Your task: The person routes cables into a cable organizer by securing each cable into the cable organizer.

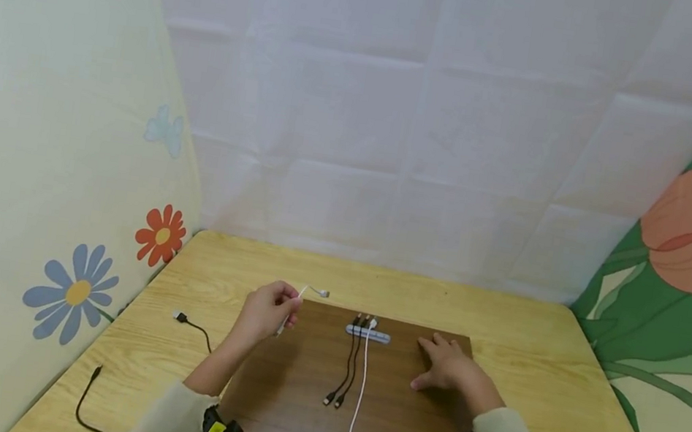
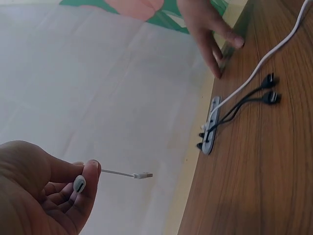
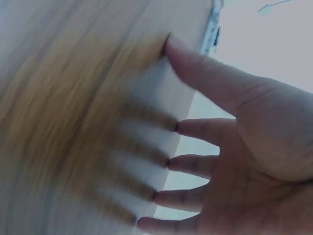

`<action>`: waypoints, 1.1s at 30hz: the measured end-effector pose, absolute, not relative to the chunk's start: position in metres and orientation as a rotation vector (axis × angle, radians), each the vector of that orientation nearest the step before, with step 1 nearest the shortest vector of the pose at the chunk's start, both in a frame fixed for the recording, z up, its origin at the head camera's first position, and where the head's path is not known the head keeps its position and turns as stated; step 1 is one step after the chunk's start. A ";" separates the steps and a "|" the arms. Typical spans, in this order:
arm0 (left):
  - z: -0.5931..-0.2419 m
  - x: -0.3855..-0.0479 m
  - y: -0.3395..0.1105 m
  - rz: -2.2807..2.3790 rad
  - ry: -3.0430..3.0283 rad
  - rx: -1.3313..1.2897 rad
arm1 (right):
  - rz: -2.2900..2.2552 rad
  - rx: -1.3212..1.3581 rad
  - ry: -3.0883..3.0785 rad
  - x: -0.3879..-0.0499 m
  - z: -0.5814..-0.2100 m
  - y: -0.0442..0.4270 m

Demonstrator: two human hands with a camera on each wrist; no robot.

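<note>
My left hand pinches a short white USB cable above the far left part of a brown wooden board. One end, a USB-A plug, sticks out past the fingertips; the other, a small white connector, shows by the fingers. My right hand rests with spread fingers on the board's right side, its fingertips touching the wood in the right wrist view. Between the hands, a grey cable holder on the board carries two short black cables and a longer white cable.
Left of the board, a black cable with a USB plug and another black cable lie on the yellow wood-grain table. A white cloth hangs behind, with flower-printed sheets at the sides.
</note>
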State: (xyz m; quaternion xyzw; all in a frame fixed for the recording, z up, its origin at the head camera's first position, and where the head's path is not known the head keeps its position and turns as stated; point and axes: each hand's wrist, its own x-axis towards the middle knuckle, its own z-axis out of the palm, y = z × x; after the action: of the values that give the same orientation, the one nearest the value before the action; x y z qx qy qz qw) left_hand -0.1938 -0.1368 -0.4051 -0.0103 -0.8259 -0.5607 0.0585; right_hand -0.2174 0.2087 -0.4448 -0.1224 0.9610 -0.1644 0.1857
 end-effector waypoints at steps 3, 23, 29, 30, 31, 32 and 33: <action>-0.406 -0.193 -0.130 -1.700 -2.503 -0.070 | -0.590 -0.399 2.742 -0.219 -0.441 0.198; -0.403 -0.187 -0.082 -1.835 -2.509 -0.206 | -1.330 -0.283 2.561 -0.231 -0.432 0.144; -0.399 -0.185 -0.070 -1.825 -2.487 -0.284 | -1.696 -0.248 2.151 -0.238 -0.431 0.132; -0.399 -0.185 -0.068 -1.824 -2.491 -0.296 | -1.732 -0.231 2.114 -0.239 -0.432 0.131; -0.398 -0.184 -0.067 -1.823 -2.495 -0.306 | -1.779 -0.206 2.073 -0.240 -0.433 0.129; -0.398 -0.183 -0.066 -1.819 -2.504 -0.318 | -1.823 -0.184 2.042 -0.241 -0.433 0.128; -0.399 -0.182 -0.065 -1.811 -2.520 -0.324 | -1.869 -0.175 2.011 -0.242 -0.434 0.127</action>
State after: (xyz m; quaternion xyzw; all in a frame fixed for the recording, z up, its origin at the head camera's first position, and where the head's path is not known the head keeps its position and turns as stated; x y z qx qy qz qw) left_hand -0.1819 -0.0651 -0.3989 -0.1039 -0.8076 -0.5804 0.0107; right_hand -0.2417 0.1272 -0.4344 -0.0623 0.7170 -0.6666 0.1941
